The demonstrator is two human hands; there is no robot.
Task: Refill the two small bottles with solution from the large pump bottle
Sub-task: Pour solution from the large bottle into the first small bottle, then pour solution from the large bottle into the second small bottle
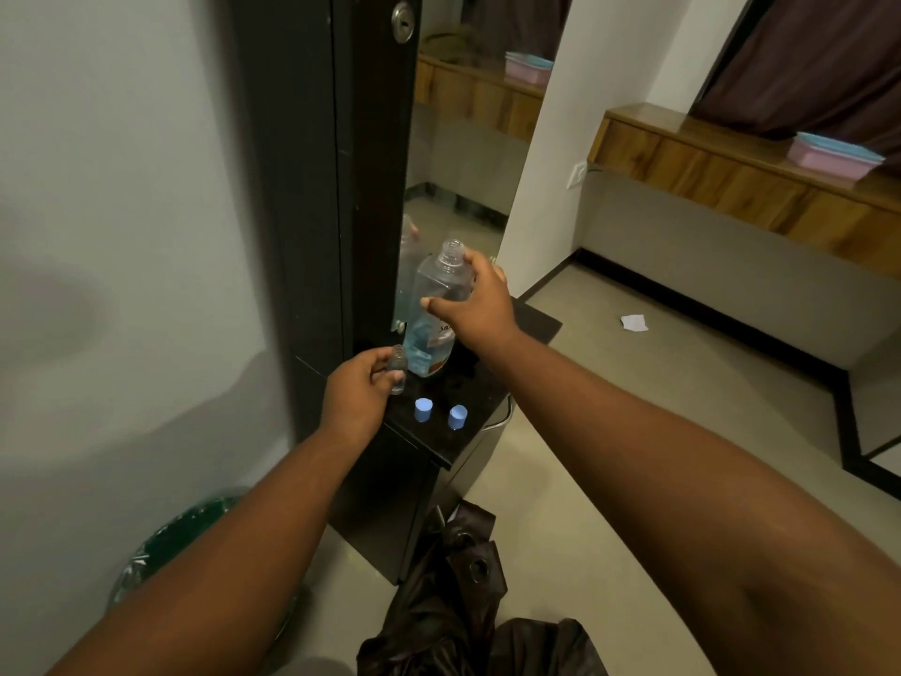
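Two hands' fingers clasping one small bottle, one large bottle; two blue caps alongside.

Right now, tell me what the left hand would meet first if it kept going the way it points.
The left hand, holding a small open bottle, points up and right toward the large bottle. Its lower body would probably be met first, though depth between them is hard to judge.

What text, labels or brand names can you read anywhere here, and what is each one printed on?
"Sa": the start of a white word on the large bottle's label; the right hand hides the rest.
Smaller print lower on that label: too blurred to read.
Small bottle in the left hand, two blue caps: no text visible.
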